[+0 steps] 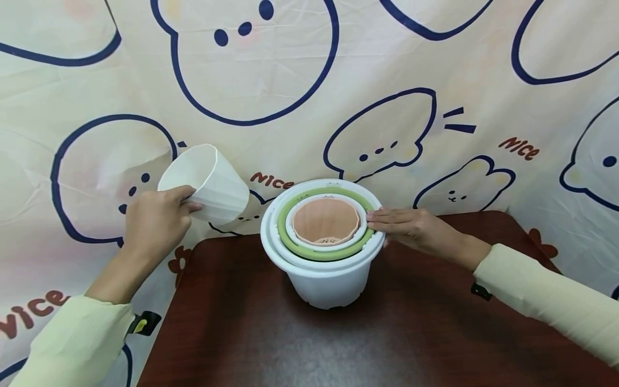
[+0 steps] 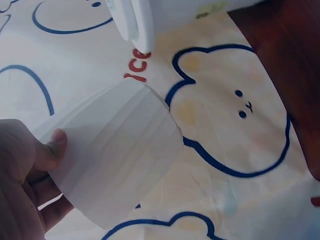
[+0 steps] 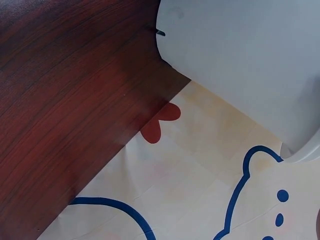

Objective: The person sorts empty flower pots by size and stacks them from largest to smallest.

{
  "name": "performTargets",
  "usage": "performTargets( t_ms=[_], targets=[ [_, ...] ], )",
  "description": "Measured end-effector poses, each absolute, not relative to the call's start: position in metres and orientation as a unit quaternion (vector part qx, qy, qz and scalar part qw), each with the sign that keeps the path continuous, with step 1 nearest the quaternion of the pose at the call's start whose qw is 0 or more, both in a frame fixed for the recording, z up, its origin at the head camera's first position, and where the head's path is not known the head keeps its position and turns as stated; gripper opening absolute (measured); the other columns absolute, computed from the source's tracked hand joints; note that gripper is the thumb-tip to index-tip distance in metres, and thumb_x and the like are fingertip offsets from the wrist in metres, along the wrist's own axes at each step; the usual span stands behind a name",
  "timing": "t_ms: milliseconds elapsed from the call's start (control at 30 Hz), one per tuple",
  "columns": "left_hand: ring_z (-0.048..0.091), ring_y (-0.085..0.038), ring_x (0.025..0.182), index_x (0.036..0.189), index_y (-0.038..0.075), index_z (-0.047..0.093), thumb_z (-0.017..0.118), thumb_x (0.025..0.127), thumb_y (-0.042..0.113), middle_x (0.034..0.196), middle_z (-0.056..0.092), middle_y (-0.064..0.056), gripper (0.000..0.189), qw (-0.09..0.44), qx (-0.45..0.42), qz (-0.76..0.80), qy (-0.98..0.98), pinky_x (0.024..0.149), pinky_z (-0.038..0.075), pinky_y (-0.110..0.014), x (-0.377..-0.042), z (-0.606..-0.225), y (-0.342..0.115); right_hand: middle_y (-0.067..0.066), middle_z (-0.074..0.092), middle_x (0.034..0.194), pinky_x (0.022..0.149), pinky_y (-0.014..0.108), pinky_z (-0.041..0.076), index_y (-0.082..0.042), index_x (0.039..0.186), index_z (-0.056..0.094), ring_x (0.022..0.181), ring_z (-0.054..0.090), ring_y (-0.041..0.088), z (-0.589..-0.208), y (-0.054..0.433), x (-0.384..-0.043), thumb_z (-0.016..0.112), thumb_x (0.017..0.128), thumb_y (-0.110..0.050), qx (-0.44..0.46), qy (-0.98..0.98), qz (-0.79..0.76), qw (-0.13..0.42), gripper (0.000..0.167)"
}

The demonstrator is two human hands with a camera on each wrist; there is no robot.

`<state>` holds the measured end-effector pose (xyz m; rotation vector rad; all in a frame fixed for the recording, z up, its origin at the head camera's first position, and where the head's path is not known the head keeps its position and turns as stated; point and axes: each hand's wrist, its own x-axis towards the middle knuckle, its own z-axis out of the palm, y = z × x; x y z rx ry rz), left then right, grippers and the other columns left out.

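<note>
My left hand (image 1: 162,217) grips a white flowerpot (image 1: 217,188) by its rim, thumb on one side and fingers on the other. The pot is tipped on its side in the air, its mouth toward the hand; ridged facets show on its wall in the left wrist view. On the table stands a nested stack of flowerpots: a large white outer pot (image 1: 329,285), a green-rimmed pot (image 1: 322,254), a smaller white rim, and a peach pot (image 1: 325,217) with a holed bottom innermost. My right hand (image 1: 411,228) rests straight fingers on the stack's right rim; its thumb is hidden.
The dark red-brown table (image 1: 300,349) has its left edge below the held pot. A patterned cloth (image 1: 290,145) with cartoon outlines hangs close behind the table and at its sides. The stack stands near the table's back edge.
</note>
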<state>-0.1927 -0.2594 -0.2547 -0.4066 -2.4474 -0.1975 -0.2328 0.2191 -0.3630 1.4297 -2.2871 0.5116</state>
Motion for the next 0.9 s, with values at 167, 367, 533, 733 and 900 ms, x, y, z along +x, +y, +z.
performTargets(
  t_ms=[167,367,533,733,900],
  targets=[
    [0.066,-0.043,0.063,0.106,-0.004,0.077,0.079,0.084,0.001,0.091,0.075,-0.028,0.023,0.325,-0.162,-0.096,-0.927,0.050,0.043,-0.044,-0.192,-0.250,-0.250,0.001,0.065,0.142,0.114,0.015,0.034,-0.013,0.141,0.063,0.136,0.059,0.018,-0.364,0.219,-0.233,0.084,0.080,-0.006,0.511,-0.816,0.192,0.190,0.065],
    [0.068,-0.045,0.067,0.105,-0.003,0.077,0.079,0.084,0.001,0.092,0.076,-0.027,0.022,0.324,-0.176,-0.094,-0.925,0.052,0.048,-0.050,-0.189,-0.244,-0.238,0.000,0.065,0.142,0.114,0.015,0.034,-0.014,0.142,0.062,0.136,0.058,0.018,-0.365,0.220,-0.234,0.084,0.079,-0.006,0.511,-0.816,0.188,0.194,0.067],
    [0.061,-0.035,0.057,0.100,-0.002,0.077,0.079,0.084,0.002,0.086,0.076,-0.025,0.017,0.329,-0.187,-0.098,-0.921,0.047,0.035,-0.035,-0.189,-0.240,-0.230,0.001,0.065,0.142,0.114,0.015,0.034,-0.014,0.142,0.062,0.138,0.057,0.015,-0.365,0.220,-0.234,0.084,0.079,-0.005,0.513,-0.814,0.189,0.197,0.067],
    [0.070,-0.042,0.064,0.100,-0.003,0.078,0.079,0.084,0.000,0.088,0.076,-0.026,0.016,0.340,-0.210,-0.111,-0.910,0.050,0.049,-0.045,-0.184,-0.235,-0.217,0.001,0.065,0.142,0.114,0.015,0.035,-0.013,0.141,0.063,0.137,0.057,0.016,-0.366,0.220,-0.234,0.084,0.079,-0.006,0.513,-0.812,0.190,0.200,0.066],
    [0.075,-0.048,0.079,0.099,-0.006,0.077,0.079,0.083,-0.004,0.093,0.076,-0.027,0.016,0.340,-0.236,-0.125,-0.902,0.059,0.060,-0.054,-0.179,-0.231,-0.204,0.002,0.065,0.142,0.113,0.015,0.037,-0.014,0.140,0.064,0.136,0.059,0.018,-0.365,0.220,-0.234,0.085,0.078,-0.006,0.511,-0.814,0.191,0.201,0.066]
  ],
)
